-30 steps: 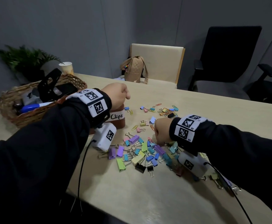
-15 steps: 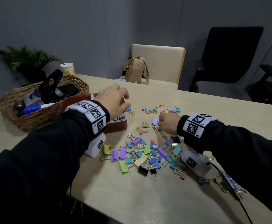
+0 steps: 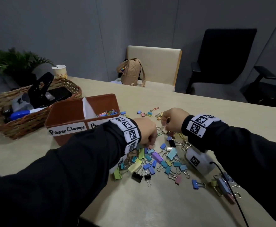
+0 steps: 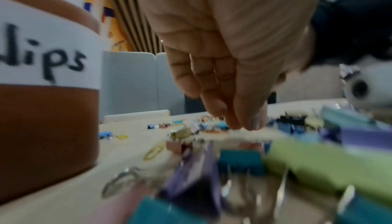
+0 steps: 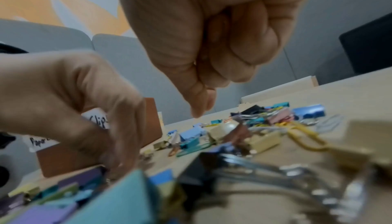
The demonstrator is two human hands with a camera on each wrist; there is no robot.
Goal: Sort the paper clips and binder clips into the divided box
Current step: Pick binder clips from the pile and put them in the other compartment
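Observation:
The brown divided box (image 3: 63,140) stands left of centre, labelled "Paper Clamps" and "Paper Clips". Its right compartment holds several coloured paper clips (image 3: 107,113). A heap of pastel binder clips (image 3: 157,157) lies in front of me. My left hand (image 3: 150,144) reaches down into the heap's near-left edge. In the left wrist view its nearly straight fingertips (image 4: 244,123) touch the clips. My right hand (image 3: 164,126) hovers over small clips (image 3: 148,113) farther back. It is curled, thumb pressed to forefinger (image 5: 199,110), and nothing shows between them.
A wicker basket (image 3: 19,126) with a black hole punch (image 3: 39,89) and a blue marker sits far left, a paper cup (image 3: 60,72) behind it. A tan bag (image 3: 130,72) rests on a cream chair beyond the table. More binder clips (image 3: 222,185) lie under my right forearm.
My left hand came away from above the box and dropped to the right into the binder clip heap. My right hand moved from the heap to the small clips farther back.

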